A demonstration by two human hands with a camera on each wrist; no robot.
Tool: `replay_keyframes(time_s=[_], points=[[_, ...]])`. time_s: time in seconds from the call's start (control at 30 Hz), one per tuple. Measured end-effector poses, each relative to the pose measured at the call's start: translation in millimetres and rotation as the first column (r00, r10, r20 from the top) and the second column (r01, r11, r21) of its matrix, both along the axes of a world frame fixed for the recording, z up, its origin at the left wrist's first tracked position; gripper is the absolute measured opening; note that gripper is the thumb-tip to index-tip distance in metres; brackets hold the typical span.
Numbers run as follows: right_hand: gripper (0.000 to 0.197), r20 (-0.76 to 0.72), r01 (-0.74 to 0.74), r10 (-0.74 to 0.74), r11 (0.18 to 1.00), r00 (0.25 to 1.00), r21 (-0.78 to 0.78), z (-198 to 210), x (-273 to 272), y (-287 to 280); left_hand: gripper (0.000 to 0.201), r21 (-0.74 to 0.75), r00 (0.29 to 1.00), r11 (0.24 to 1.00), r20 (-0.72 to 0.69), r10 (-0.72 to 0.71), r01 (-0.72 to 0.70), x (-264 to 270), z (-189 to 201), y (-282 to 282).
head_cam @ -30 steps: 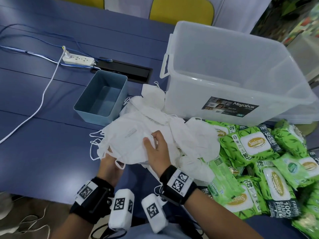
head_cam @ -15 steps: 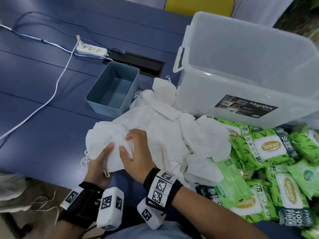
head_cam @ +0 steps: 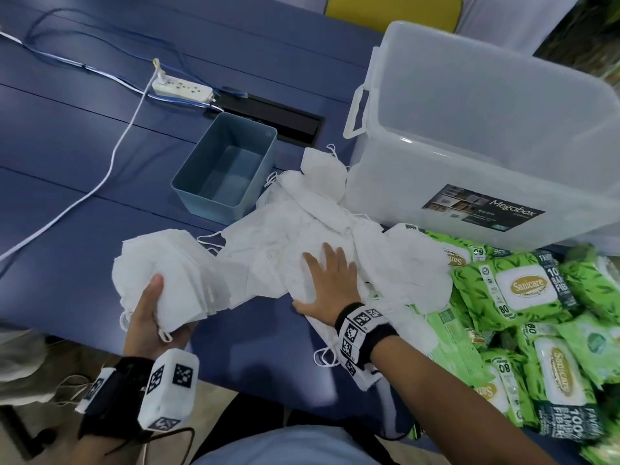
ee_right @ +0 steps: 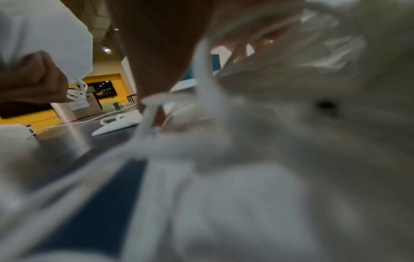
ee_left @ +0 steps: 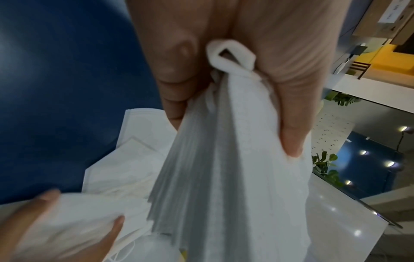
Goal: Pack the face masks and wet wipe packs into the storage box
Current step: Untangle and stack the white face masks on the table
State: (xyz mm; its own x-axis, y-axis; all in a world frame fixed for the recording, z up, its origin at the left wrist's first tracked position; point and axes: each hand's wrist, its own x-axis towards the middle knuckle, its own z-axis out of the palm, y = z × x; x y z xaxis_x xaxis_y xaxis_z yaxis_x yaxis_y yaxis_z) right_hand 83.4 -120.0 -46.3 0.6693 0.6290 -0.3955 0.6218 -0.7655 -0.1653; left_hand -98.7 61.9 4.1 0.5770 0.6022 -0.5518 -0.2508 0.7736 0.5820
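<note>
A: The surface [head_cam: 100, 156] is a dark blue top with cables and a power strip [head_cam: 183, 89] at the far side, yellow chairs behind it. What's the biggest thing on it?

B: The clear storage box [head_cam: 486, 135], standing open at the far right. As far as its cloudy walls let me see, nothing is in it yet.

A: And in front of it?

B: The green wet wipe packs [head_cam: 523, 290] are heaped at the right edge, just before the box. To their left lies a loose pile of white face masks [head_cam: 302, 236], touching both the packs and the box wall. Beyond that pile sits a small blue bin [head_cam: 228, 166], open and empty too.

A: Where are the hands?

B: The left hand [head_cam: 149, 317] holds a stack of masks [head_cam: 171, 266] lifted off the pile, thumb on top, fingers [ee_left: 177, 74] curled underneath and clamped on it. The right hand [head_cam: 327, 290] lies flat on the pile, fingers spread and straight, pressing rather than gripping.

A: How will these things handle?

B: The masks look light, soft and floppy; I'd judge a stack will fan apart unless pinched across its folded middle, and the ear loops may snag neighbours. The packs seem heavier, squashy and slick in their film, so best taken across the body with a full grip.
</note>
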Motion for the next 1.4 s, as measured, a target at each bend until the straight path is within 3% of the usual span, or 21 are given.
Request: replay_keyframes(time_s=[0.13,0.27,0.37,0.47,0.53,0.63,0.73,0.83,0.9,0.97,1.0,1.03,1.13,1.17,1.23,1.3,1.4], points=[[0.066,0.044,0.011,-0.016,0.994,0.999,0.109,14.2,11.8,7.5,0.029,0.011,0.999,1.000,-0.045,-0.001,0.002,-0.7,-0.7,1.4],[0.053,-0.091,0.230,-0.212,0.910,0.973,0.344,37.2,33.4,-3.9,0.021,0.011,0.997,1.000,-0.082,-0.014,0.015,0.6,0.0,5.9],[0.035,-0.148,0.467,-0.467,0.700,0.872,0.540,54.5,47.1,-22.7,0.031,-0.023,0.991,0.999,-0.123,-0.044,0.041,1.1,-1.0,12.0],[0.021,-0.404,0.669,-0.580,0.364,0.707,0.648,64.0,63.5,-48.9,0.036,-0.023,0.986,0.997,-0.145,-0.082,0.080,4.2,-0.8,16.0],[0.017,-0.580,0.768,-0.548,0.202,0.603,0.608,70.7,70.6,-64.6,0.025,-0.016,0.980,0.992,-0.154,-0.124,0.123,6.6,-0.7,14.8],[0.029,-0.788,0.887,-0.439,0.051,0.432,0.458,68.8,75.6,-80.2,0.020,-0.010,0.971,0.982,-0.144,-0.190,0.191,13.6,-0.7,11.5],[0.058,-0.847,0.933,-0.415,0.014,0.333,0.360,52.6,81.1,-93.0,0.016,-0.002,0.955,0.968,-0.158,-0.250,0.253,21.6,-0.4,10.8],[0.055,-0.937,0.960,-0.272,-0.108,0.219,0.256,58.9,74.2,-97.2,0.019,0.017,0.942,0.957,-0.181,-0.283,0.291,29.3,1.4,10.8],[0.051,-0.981,0.977,-0.129,-0.138,0.146,0.163,66.7,68.8,-97.5,0.036,0.019,0.934,0.951,-0.194,-0.300,0.309,33.9,3.3,10.0],[0.031,-0.987,0.979,-0.068,-0.132,0.147,0.155,67.5,67.6,-99.1,0.047,0.013,0.933,0.952,-0.202,-0.296,0.305,37.6,4.0,9.6],[0.016,-0.979,0.971,-0.098,-0.142,0.182,0.194,68.2,67.3,-98.4,0.049,0.010,0.933,0.951,-0.197,-0.302,0.310,39.5,4.6,9.0],[0.011,-0.953,0.952,-0.187,-0.150,0.239,0.268,68.9,67.3,-98.6,0.048,0.007,0.930,0.947,-0.192,-0.313,0.320,42.1,6.0,8.0],[0.014,-0.757,0.865,-0.507,-0.041,0.413,0.500,67.8,70.2,-100.0,0.026,0.017,0.916,0.930,-0.177,-0.359,0.367,51.9,10.0,3.2],[0.013,-0.711,0.857,-0.569,-0.020,0.415,0.516,65.3,71.2,-102.1,0.016,0.033,0.915,0.925,-0.167,-0.368,0.379,55.9,12.5,1.4],[0.012,-0.692,0.860,-0.619,-0.049,0.372,0.507,64.6,72.4,-105.2,0.028,0.095,0.906,0.908,-0.167,-0.389,0.407,65.0,12.1,-1.2],[0.007,-0.719,0.851,-0.614,-0.140,0.327,0.507,70.5,72.6,-105.1,0.046,0.113,0.902,0.904,-0.191,-0.388,0.413,73.4,14.3,-5.1],[0.011,-0.865,0.866,-0.457,-0.326,0.207,0.379,76.1,73.0,-112.1,0.048,0.107,0.886,0.885,-0.169,-0.432,0.452,85.0,16.9,-13.2]])
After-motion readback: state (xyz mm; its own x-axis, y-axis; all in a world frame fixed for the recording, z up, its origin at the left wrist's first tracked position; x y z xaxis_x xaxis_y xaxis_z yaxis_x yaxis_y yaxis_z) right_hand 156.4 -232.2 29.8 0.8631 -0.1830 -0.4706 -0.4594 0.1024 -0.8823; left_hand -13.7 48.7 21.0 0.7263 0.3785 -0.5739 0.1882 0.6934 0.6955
